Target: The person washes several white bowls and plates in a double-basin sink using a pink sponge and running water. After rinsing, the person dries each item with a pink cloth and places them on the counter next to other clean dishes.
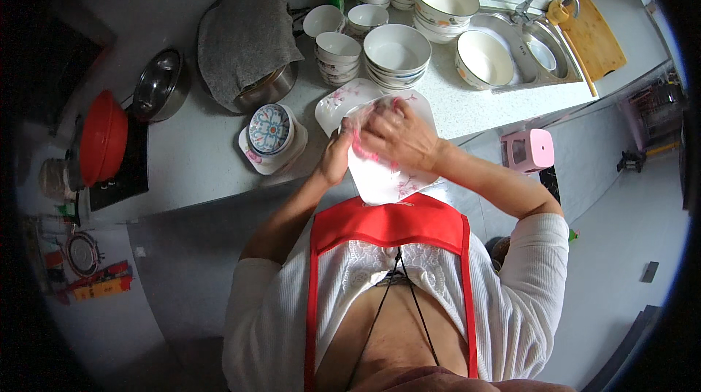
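Note:
A white, square-cornered plate with pink flowers (391, 184) is tilted up in front of my red apron. My left hand (336, 155) grips its left edge, thumb up. Over the plate's face lies my right hand (402, 134), blurred, fingers bent around what looks like a thin white and pink cloth (358, 142). Much of the cloth is hidden under the fingers. Just behind, a similar flowered plate (342, 100) rests on the counter, partly covered by the held one.
Stacked white bowls (397, 52) stand behind my hands, near the double sink (512, 52). Left lie small patterned dishes (269, 129), a cloth-covered pot (246, 41), a steel bowl (160, 85) and a red basin (104, 137). A pink stool (528, 150) stands below the counter (191, 162).

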{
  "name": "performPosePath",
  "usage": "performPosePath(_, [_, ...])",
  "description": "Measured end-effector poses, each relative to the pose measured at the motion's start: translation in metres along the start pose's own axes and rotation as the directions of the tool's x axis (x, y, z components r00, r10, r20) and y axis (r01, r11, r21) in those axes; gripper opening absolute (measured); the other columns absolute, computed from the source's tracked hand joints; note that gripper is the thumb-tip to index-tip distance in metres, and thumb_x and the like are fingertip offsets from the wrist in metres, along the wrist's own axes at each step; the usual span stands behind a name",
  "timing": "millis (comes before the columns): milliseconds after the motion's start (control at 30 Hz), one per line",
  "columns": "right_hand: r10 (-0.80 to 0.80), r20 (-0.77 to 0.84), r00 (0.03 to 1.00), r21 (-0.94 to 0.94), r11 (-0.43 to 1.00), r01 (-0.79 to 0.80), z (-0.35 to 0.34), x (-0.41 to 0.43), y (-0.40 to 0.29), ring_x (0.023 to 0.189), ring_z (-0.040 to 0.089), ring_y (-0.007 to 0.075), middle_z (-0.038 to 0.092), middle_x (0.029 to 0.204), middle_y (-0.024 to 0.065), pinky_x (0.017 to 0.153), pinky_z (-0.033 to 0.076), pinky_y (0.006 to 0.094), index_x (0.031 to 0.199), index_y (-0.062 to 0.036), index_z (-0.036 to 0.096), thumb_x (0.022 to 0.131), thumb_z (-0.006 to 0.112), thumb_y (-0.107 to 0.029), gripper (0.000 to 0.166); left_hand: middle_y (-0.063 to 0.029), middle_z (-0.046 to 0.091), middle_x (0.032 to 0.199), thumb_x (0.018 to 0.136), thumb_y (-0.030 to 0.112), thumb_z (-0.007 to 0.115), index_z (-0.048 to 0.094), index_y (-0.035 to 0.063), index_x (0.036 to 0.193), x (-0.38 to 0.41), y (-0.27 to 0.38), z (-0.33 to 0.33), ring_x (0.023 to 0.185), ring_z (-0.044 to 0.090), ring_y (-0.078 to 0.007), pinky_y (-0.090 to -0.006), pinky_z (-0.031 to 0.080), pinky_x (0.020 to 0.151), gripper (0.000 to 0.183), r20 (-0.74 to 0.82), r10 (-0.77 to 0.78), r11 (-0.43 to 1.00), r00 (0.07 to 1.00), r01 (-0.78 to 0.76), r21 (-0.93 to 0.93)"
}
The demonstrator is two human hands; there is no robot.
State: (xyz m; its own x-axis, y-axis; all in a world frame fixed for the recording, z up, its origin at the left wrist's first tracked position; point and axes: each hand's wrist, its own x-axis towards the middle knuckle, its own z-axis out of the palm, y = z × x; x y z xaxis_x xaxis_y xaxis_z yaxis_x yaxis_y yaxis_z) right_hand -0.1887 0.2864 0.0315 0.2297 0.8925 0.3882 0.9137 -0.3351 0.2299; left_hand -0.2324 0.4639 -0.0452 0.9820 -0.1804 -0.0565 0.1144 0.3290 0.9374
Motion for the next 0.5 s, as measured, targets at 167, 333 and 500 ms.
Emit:
performPosePath(167, [0.223, 0.091, 0.971, -0.25, 0.949, -0.194, 0.007, -0.011, 0.022, 0.092, 0.052, 0.0203, 0.053, 0.096, 0.0057, 0.076, 0.037, 0.0368, 0.101, -0.0135, 0.053, 0.076, 0.055, -0.027, 0.028, -0.014, 0.05, 0.121, 0.097, 0.043, 0.024, 0.044, -0.0088, 0.122, -0.005, -0.005, -0.015, 0.11, 0.047, -0.0186, -0.0295, 0.035, 0.095, 0.061, -0.109, 0.115, 0.993, 0.987, -0.117, -0.012])
performPosePath(333, [0.475, 0.468, 0.745, 0.083, 0.816, -0.572, 0.011, -0.008, -0.043, 0.087, 0.059, 0.0269, 0.057, 0.095, 0.0139, 0.075, 0.043, 0.0399, 0.088, -0.0079, 0.052, 0.078, 0.055, -0.024, 0.019, -0.0125, 0.055, 0.112, 0.096, 0.045, 0.028, 0.05, -0.0061, 0.116, -0.01, 0.023, 0.004, 0.101, 0.05, -0.0171, -0.0302, 0.039, 0.089, 0.059, -0.251, 0.276, 0.956, 0.928, -0.236, 0.176])
performPosePath(500, [0.277, 0.604, 0.747, 0.775, 0.015, -0.632, -0.031, 0.001, -0.035, 0.088, 0.057, 0.0215, 0.063, 0.094, 0.0136, 0.08, 0.044, 0.0326, 0.107, -0.0016, 0.058, 0.09, 0.048, -0.028, 0.033, -0.0135, 0.054, 0.115, 0.097, 0.045, 0.027, 0.048, -0.0072, 0.117, 0.001, 0.019, -0.008, 0.105, 0.048, -0.0181, -0.03, 0.036, 0.092, 0.06, -0.282, 0.275, 0.961, 0.919, -0.268, 0.064])
